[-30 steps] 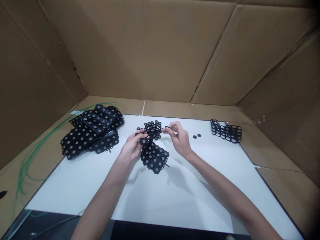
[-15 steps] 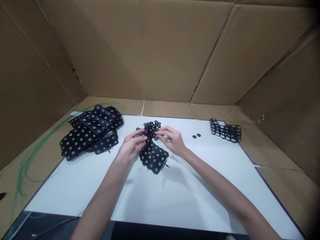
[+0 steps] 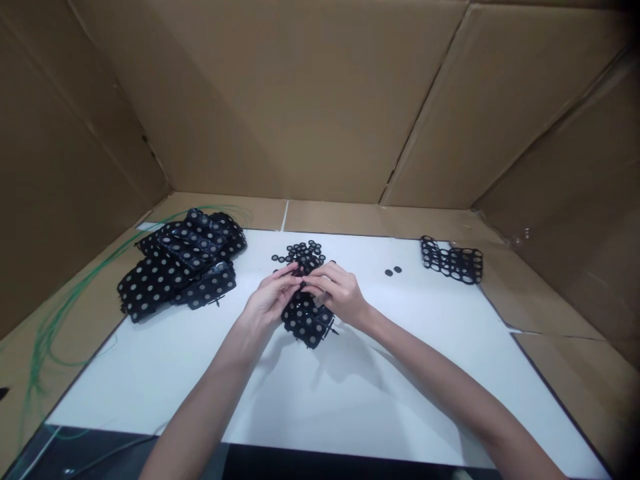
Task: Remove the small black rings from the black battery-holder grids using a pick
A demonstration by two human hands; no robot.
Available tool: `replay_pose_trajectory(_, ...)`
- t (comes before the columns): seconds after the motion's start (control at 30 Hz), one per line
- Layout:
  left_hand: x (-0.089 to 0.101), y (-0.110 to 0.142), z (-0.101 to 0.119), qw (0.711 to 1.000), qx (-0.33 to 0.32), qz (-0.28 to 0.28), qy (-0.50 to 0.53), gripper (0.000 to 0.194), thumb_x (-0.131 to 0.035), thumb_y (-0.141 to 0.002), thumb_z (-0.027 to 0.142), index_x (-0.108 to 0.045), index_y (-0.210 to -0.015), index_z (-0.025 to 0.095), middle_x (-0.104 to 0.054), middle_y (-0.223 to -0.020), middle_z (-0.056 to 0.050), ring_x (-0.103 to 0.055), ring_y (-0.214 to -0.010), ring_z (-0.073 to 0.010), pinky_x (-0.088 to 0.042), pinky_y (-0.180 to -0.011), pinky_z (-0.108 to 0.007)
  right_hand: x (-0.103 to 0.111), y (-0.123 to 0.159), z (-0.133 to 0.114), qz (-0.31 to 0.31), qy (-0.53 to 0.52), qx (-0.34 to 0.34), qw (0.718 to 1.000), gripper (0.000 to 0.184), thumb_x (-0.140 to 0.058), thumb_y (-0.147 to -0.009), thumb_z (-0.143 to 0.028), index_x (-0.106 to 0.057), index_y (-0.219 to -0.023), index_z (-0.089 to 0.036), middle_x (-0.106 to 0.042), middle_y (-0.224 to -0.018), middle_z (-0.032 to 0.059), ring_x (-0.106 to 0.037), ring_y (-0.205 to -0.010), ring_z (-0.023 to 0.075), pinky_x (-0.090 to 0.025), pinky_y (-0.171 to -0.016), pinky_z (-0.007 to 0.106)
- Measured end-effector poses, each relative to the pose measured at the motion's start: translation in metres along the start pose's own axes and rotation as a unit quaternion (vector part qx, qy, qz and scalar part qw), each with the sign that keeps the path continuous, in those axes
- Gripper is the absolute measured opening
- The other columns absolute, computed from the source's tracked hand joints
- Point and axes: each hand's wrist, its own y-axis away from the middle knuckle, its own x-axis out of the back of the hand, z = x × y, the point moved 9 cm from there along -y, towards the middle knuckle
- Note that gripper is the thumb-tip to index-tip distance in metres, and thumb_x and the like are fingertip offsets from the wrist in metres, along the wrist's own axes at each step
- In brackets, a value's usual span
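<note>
A small black sheet with rows of grey round spots [image 3: 306,327] hangs below my two hands at the middle of the white table. My left hand [image 3: 273,297] is closed on its upper edge, thumb and fingers pinched together. From the other side, my right hand [image 3: 341,293] meets the left fingertips, its fingers pinched over the sheet's top; whatever lies between them is hidden. Just beyond the fingers lies a loose heap of small black rings [image 3: 304,253], partly covered by the hands.
Larger black spotted sheets [image 3: 160,283] are piled at the left, beside thin green strands [image 3: 75,300]. Two flat dark discs [image 3: 393,271] lie right of my hands. A black lattice of round holes [image 3: 453,262] rests at the far right. Cardboard walls [image 3: 310,100] enclose the table.
My right hand has moved left and slightly down, from beside the ring heap to the left fingertips. My left hand has shifted slightly right and down, uncovering more of the rings.
</note>
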Motion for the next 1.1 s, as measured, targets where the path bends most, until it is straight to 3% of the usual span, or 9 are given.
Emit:
replay_pose_trajectory(0.23,0.002,-0.003,-0.007,1.0,0.003,0.007,0.011,0.037,-0.05,-0.064,-0.009,-0.058,-0.094,0.011,-0.055,-0.054,0.003,-0.052,-0.048,-0.0034,-0.045,-0.052,-0.011,0.002,0.001,-0.007,0.002,0.025,0.018,1.0,0.003,-0.057,-0.079,-0.018,-0.059,-0.079,-0.016,-0.066,-0.075,0.0052,-0.056,-0.07,0.0143,-0.046,-0.058,0.025)
replay_pose_trajectory(0.4,0.005,-0.002,0.004,0.999,-0.005,0.012,0.029,0.032,-0.05,-0.064,-0.008,-0.06,-0.088,0.011,-0.056,-0.057,0.002,-0.052,-0.047,-0.0032,-0.045,-0.051,-0.01,-0.002,-0.002,0.007,-0.042,-0.101,-0.059,0.992,0.003,-0.046,-0.085,-0.017,-0.049,-0.084,-0.018,-0.066,-0.088,0.0086,-0.061,-0.081,0.0142,-0.049,-0.068,0.026)
replay_pose_trajectory(0.47,0.006,-0.001,0.008,0.999,-0.009,0.015,0.033,0.032,-0.05,-0.063,-0.009,-0.061,-0.086,0.011,-0.059,-0.064,0.001,-0.053,-0.05,-0.0027,-0.045,-0.053,-0.01,-0.007,-0.001,0.019,-0.046,-0.197,-0.142,0.969,0.004,-0.044,-0.086,-0.021,-0.044,-0.082,-0.02,-0.065,-0.093,0.0092,-0.062,-0.086,0.014,-0.05,-0.072,0.027)
replay_pose_trajectory(0.57,0.006,-0.001,0.009,0.999,-0.005,0.013,0.04,0.032,-0.05,-0.063,-0.009,-0.062,-0.085,0.01,-0.061,-0.073,-0.001,-0.053,-0.053,-0.0023,-0.045,-0.055,-0.01,-0.017,0.004,0.037,-0.048,-0.337,-0.276,0.899,0.013,-0.044,-0.087,-0.029,-0.036,-0.079,-0.022,-0.066,-0.093,0.0079,-0.063,-0.085,0.014,-0.048,-0.061,0.023)
replay_pose_trajectory(0.7,0.008,-0.001,0.014,0.998,-0.006,0.015,0.067,0.031,-0.046,-0.062,-0.008,-0.062,-0.082,0.011,-0.062,-0.076,-0.002,-0.052,-0.055,-0.0032,-0.043,-0.053,-0.011,-0.007,0.007,0.064,0.022,-0.414,-0.378,0.828,0.021,-0.038,-0.087,-0.044,-0.03,-0.084,-0.024,-0.067,-0.087,0.0039,-0.065,-0.068,0.0135,-0.026,-0.035,0.014)
replay_pose_trajectory(0.8,0.006,0.001,0.021,0.998,-0.007,0.0,0.067,0.03,-0.045,-0.061,-0.006,-0.061,-0.079,0.011,-0.063,-0.079,-0.004,-0.052,-0.057,-0.0045,-0.042,-0.053,-0.013,0.016,0.009,0.09,0.067,-0.291,-0.381,0.875,0.023,-0.048,-0.081,-0.043,-0.041,-0.083,-0.022,-0.067,-0.084,0.0035,-0.064,-0.066,0.0141,-0.035,-0.042,0.017)
replay_pose_trajectory(0.87,0.003,0.004,0.023,0.998,-0.002,-0.016,0.053,0.028,-0.046,-0.06,-0.003,-0.061,-0.079,0.011,-0.062,-0.079,-0.004,-0.049,-0.054,-0.0048,-0.042,-0.051,-0.015,0.013,0.011,0.1,0.002,-0.164,-0.365,0.917,0.02,-0.057,-0.076,-0.038,-0.054,-0.073,-0.018,-0.066,-0.076,0.0032,-0.063,-0.063,0.0145,-0.044,-0.056,0.024)
replay_pose_trajectory(0.97,0.0,0.007,0.022,0.999,-0.003,-0.033,0.037,0.025,-0.053,-0.06,0.003,-0.062,-0.082,0.012,-0.062,-0.081,-0.004,-0.052,-0.058,-0.0077,-0.044,-0.055,-0.019,-0.011,0.025,0.112,-0.105,-0.089,-0.356,0.924,0.013,-0.059,-0.073,-0.027,-0.064,-0.066,-0.018,-0.067,-0.071,0.004,-0.062,-0.065,0.017,-0.045,-0.066,0.029)
replay_pose_trajectory(1.1,-0.002,0.008,0.024,0.997,-0.049,-0.063,0.002,0.037,-0.063,-0.057,0.002,-0.061,-0.091,0.017,-0.062,-0.09,-0.002,-0.057,-0.075,-0.0108,-0.045,-0.071,-0.021,-0.023,0.033,0.114,-0.108,-0.097,-0.356,0.923,0.012,-0.059,-0.072,-0.025,-0.068,-0.067,-0.019,-0.068,-0.082,0.0068,-0.061,-0.075,0.019,-0.044,-0.07,0.03)
